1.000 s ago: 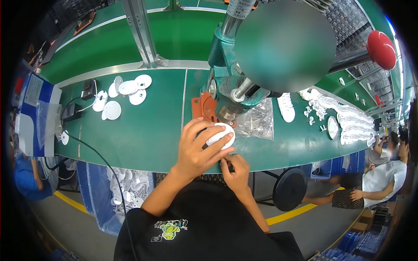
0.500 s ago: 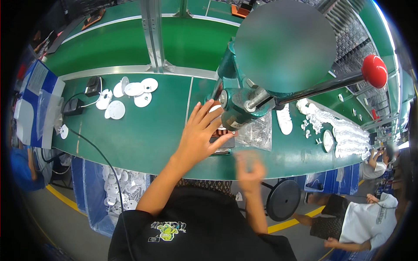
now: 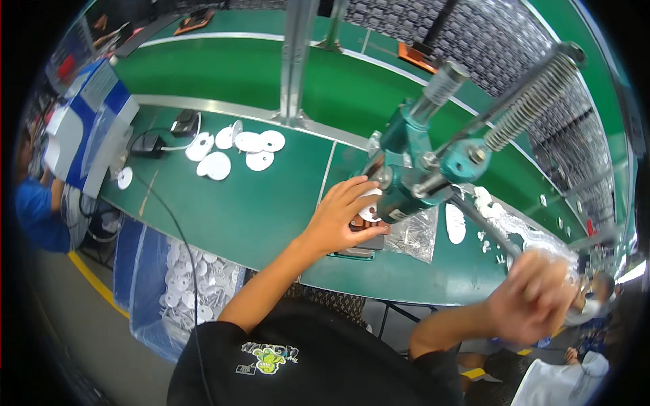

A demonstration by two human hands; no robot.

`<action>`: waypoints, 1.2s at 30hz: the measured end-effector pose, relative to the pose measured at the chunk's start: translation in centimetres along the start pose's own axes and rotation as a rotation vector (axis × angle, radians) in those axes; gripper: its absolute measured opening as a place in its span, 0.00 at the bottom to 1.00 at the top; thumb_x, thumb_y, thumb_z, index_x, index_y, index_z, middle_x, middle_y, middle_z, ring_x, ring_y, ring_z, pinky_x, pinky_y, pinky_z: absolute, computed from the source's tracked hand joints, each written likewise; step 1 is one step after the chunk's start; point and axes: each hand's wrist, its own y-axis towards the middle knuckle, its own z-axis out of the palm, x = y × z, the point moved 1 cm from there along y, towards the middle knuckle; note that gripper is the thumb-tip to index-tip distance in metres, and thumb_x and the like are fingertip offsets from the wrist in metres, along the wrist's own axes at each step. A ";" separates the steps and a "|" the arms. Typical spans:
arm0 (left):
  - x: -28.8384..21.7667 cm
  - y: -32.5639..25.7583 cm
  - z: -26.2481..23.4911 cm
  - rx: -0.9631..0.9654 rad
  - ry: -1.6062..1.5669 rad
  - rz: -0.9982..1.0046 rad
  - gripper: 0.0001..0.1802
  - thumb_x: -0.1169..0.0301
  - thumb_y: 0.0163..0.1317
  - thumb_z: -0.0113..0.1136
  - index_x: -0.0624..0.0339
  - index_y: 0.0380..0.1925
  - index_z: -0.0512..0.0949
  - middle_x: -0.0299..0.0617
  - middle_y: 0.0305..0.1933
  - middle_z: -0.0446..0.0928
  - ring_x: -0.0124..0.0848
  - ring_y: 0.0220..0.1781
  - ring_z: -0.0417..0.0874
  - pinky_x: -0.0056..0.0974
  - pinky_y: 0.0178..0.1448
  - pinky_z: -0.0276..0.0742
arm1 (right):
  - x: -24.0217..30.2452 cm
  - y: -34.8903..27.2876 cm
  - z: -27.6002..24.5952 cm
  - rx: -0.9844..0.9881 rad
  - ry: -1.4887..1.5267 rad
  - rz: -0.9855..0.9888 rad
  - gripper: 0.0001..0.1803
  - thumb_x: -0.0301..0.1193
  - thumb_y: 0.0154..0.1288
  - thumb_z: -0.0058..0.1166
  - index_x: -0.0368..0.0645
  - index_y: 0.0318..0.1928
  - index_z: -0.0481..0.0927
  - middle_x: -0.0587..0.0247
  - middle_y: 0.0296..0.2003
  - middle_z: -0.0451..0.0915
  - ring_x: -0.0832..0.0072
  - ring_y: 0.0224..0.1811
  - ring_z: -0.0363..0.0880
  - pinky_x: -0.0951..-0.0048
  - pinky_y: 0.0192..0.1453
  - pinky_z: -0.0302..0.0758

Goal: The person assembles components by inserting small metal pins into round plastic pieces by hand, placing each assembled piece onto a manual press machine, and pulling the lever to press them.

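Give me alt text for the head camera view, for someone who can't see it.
At a green workbench, the person's left hand rests on a white disc under a teal hand press, while the blurred right hand is raised at the lower right. More white discs lie farther left.

My left hand (image 3: 338, 216) is stretched forward from a bare forearm that climbs from lower centre, the elbow nearly straight. Its fingers (image 3: 359, 186) are spread and loosely curled, palm down, thumb lying low on the right side, closed on nothing that I can see. My right hand (image 3: 535, 301) is raised off to the right with the elbow bent sharply, and it is so blurred that I cannot tell whether it is curled or open.
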 end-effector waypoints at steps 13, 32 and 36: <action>-0.3 0.9 -0.4 0.085 -0.011 -0.122 0.41 0.67 0.43 0.75 0.60 0.61 0.70 0.46 0.63 0.72 0.48 0.69 0.69 0.49 0.70 0.65 | -1.5 -6.2 3.2 -0.366 0.165 -0.174 0.19 0.51 0.72 0.47 0.48 0.40 0.74 0.70 0.30 0.68 0.75 0.29 0.66 0.65 0.50 0.61; -9.7 -8.7 -2.6 0.196 -0.701 -0.563 0.14 0.74 0.62 0.61 0.69 0.47 0.81 0.47 0.47 0.83 0.32 0.48 0.84 0.37 0.54 0.80 | -10.8 -23.5 4.6 0.158 -0.690 -0.012 0.21 0.31 0.57 0.69 0.44 0.45 0.70 0.46 0.59 0.69 0.46 0.57 0.77 0.47 0.57 0.78; -8.1 -10.1 -2.6 0.206 -1.045 -0.882 0.16 0.71 0.68 0.59 0.67 0.53 0.77 0.41 0.49 0.81 0.23 0.49 0.79 0.32 0.53 0.76 | -11.0 -21.7 5.2 0.293 -0.743 0.013 0.29 0.32 0.52 0.74 0.44 0.48 0.67 0.46 0.55 0.76 0.45 0.49 0.82 0.49 0.56 0.80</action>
